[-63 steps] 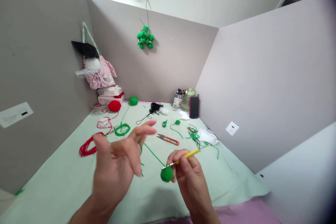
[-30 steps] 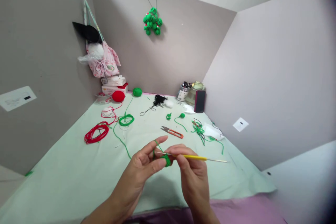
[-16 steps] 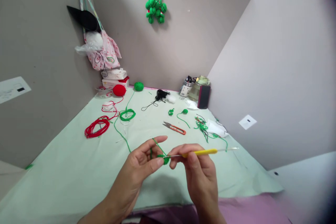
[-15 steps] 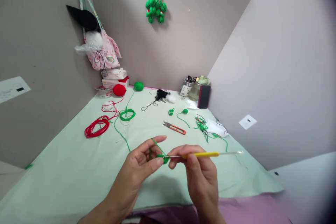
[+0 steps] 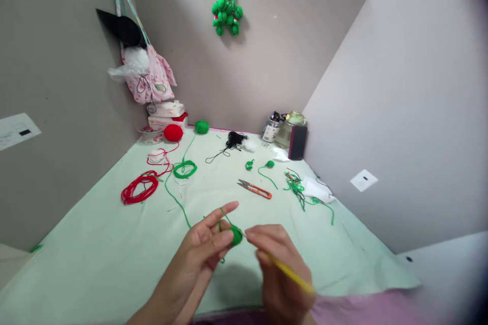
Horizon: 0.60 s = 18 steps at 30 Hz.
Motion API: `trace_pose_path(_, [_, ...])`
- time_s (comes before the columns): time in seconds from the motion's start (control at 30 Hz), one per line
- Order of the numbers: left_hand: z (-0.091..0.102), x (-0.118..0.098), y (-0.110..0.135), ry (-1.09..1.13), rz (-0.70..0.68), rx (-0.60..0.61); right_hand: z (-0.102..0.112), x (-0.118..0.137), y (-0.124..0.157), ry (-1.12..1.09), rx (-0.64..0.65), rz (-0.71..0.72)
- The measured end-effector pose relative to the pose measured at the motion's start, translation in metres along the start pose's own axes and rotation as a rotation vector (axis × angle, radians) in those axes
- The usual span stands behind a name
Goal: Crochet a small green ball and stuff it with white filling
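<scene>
Between the thumb and fingers of my left hand [image 5: 204, 246] is a small round green crochet piece [image 5: 237, 235]. Green yarn [image 5: 177, 198] runs from the table up to this hand and loops over its raised index finger. My right hand [image 5: 282, 264] grips a crochet hook [image 5: 292, 275] by its yellow handle, slanted down to the right and blurred. The hook's metal tip reaches the right edge of the green piece; whether it sits inside a stitch I cannot tell.
Orange thread snips [image 5: 255, 189] lie ahead of my hands. Left are a red yarn coil [image 5: 133, 188] and a green yarn coil [image 5: 185, 169]. Yarn scraps [image 5: 295, 185] lie right, a dark phone-like slab [image 5: 298, 143] stands behind them, and black yarn [image 5: 235, 139] lies at the back.
The hook has swung from nearly level to a steep slant, its handle end dropping as my right hand turned down. The green piece has tilted and shows more of its face.
</scene>
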<state>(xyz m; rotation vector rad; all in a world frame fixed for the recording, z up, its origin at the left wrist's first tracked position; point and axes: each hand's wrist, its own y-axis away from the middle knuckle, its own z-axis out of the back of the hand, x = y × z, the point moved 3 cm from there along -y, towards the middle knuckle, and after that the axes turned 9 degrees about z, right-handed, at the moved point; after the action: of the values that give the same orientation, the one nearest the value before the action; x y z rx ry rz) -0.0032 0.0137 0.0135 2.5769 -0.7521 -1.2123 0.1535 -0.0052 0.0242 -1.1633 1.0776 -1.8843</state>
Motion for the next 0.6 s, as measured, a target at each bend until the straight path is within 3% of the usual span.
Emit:
trace_pose_path(0.1, [0.003,-0.005,0.0,0.007,-0.051,-0.009,-0.001,-0.004,-0.008,-0.267,-0.113,-0.2])
trace_pose_path(0.2, [0.004,-0.002,0.001,-0.085,-0.079,-0.001,-0.01,-0.009,-0.01,-0.415,-0.116,-0.322])
trace_pose_path(0.27, [0.003,0.002,0.002,-0.123,-0.095,-0.004,-0.015,-0.01,-0.008,-0.383,-0.07,-0.313])
trace_pose_path(0.37, [0.001,0.005,0.0,-0.113,-0.112,-0.032,-0.015,-0.005,-0.002,-0.161,-0.014,-0.158])
trace_pose_path(0.47, [0.0,0.004,-0.003,-0.038,-0.021,0.016,-0.01,0.0,0.003,0.019,0.039,-0.019])
trace_pose_path(0.53, [0.0,0.001,-0.005,0.041,0.056,0.076,-0.006,-0.001,0.002,-0.033,0.012,-0.068])
trace_pose_path(0.6, [0.003,-0.003,-0.005,0.084,0.054,0.076,-0.002,-0.007,0.0,-0.172,-0.069,-0.218])
